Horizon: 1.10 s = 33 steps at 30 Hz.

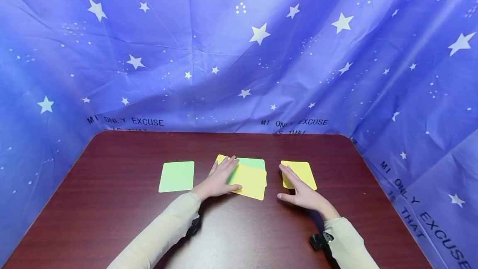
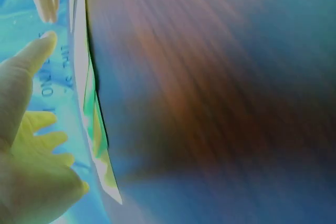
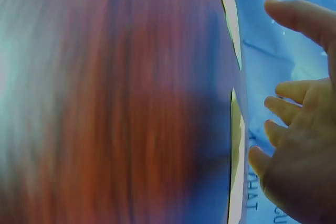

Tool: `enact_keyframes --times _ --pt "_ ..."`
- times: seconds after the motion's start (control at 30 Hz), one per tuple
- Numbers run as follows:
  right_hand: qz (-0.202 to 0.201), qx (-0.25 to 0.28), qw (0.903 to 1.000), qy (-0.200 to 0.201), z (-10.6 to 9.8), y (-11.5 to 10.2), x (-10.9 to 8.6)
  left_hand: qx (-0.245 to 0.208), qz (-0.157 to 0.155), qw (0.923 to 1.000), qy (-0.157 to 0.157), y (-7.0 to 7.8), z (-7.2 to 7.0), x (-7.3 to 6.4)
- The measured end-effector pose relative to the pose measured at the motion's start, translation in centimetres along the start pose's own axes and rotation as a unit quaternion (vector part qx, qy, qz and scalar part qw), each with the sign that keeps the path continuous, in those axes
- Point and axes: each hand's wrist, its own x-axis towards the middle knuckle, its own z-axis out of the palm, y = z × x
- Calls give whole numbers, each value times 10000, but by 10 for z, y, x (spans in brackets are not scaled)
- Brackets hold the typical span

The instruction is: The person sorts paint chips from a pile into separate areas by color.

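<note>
In the middle of the table, several square cards with rounded corners lie overlapping: a yellow card (image 1: 249, 182) on top, a green card (image 1: 255, 162) beneath it, and another yellow card at the back left. My left hand (image 1: 220, 177) is over the left part of this pile, fingers extended and thumb apart, hiding some of the cards. To the right lies a separate yellow card (image 1: 304, 172). My right hand (image 1: 301, 191) reaches across its near left part with the fingers extended. Both wrist views show the fingers spread, with nothing pinched.
A single green card (image 1: 176, 177) lies to the left of the pile. The dark red-brown wooden table (image 1: 239, 231) ends at the back against a blue star-patterned cloth (image 1: 209, 45), which also hangs along both sides. Black wrist cameras sit under both sleeves.
</note>
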Motion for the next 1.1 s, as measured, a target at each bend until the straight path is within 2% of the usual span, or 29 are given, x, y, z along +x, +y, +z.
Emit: enact_keyframes --times 0.17,0.37,0.53,0.67,0.9,1.1 --pt "-72 -52 9999 -113 9 -8 7 292 -43 9991 -318 -4 -6 -8" --pt "-239 -63 9991 -350 20 -16 19 743 6 9945 -735 -7 -7 -12" --pt "-304 -197 9982 -480 24 -18 24 880 109 9928 -806 -9 -6 -11" --pt "-204 -285 9982 -483 24 -18 25 869 105 9926 -845 -10 -5 -10" --pt "16 -1119 9927 -447 26 -19 25 1007 -22 9893 -1054 -11 -3 -8" --pt "-68 -1726 9841 -406 29 -19 28 1166 -130 9863 -1157 -8 -3 -7"
